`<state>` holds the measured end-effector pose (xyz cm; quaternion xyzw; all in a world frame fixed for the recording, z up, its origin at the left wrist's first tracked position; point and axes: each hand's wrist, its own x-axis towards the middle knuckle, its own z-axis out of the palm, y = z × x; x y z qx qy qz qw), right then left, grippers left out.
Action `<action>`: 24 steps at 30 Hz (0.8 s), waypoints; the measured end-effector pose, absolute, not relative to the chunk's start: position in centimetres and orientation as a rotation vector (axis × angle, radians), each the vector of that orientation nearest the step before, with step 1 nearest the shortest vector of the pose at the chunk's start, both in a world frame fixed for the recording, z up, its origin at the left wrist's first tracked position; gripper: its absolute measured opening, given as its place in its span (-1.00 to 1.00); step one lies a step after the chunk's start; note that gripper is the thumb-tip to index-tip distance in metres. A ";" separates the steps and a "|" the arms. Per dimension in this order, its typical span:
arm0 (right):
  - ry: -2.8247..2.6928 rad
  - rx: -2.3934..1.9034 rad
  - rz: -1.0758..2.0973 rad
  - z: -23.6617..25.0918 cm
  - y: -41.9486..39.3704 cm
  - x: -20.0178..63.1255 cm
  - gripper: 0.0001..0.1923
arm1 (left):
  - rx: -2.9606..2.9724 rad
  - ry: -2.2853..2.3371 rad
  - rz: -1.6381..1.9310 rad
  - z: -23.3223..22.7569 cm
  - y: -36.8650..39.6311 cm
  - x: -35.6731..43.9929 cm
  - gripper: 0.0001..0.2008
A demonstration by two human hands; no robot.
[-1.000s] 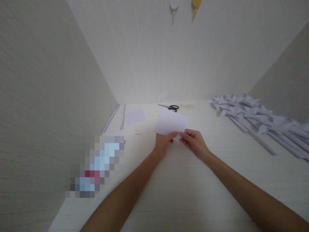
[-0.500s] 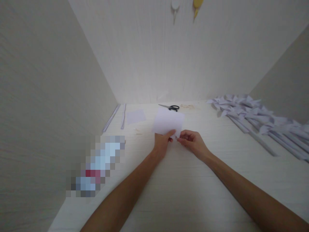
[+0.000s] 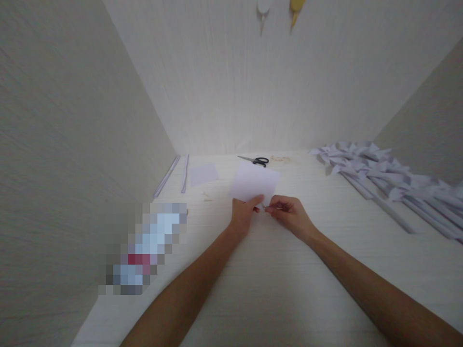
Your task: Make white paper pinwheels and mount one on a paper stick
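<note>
A white sheet of paper [image 3: 255, 180] is held up off the table, with my left hand [image 3: 244, 212] closed on its near edge and the thumb lying on top. Close by its lower right corner, my right hand [image 3: 287, 214] is pinched, fingertips together. A tiny thin thing shows at those fingertips, too small to name. Whether the right fingertips touch the paper I cannot tell. Just beyond the sheet lie black-handled scissors [image 3: 257, 160], blades to the left.
Many folded paper pinwheel-like pieces on paper sticks [image 3: 379, 168] are heaped at the right. To the left lie a square paper [image 3: 204, 174], rolled paper strips [image 3: 184, 174], small sticks [image 3: 207, 197] and a blurred-out object [image 3: 155, 241]. White and yellow hooks [image 3: 296, 9] hang on the back wall.
The sheet has swung slightly, its far right corner shifting a little to the right. Both hands stay in nearly the same place and keep their grip.
</note>
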<state>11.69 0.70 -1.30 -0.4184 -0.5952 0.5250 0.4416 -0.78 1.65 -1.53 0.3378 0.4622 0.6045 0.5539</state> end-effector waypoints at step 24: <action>-1.537 -1.070 1.280 -1.6 0.9 11.6 -0.74 | 0.891 1.109 1.392 -1.5 1.5 -0.8 -0.78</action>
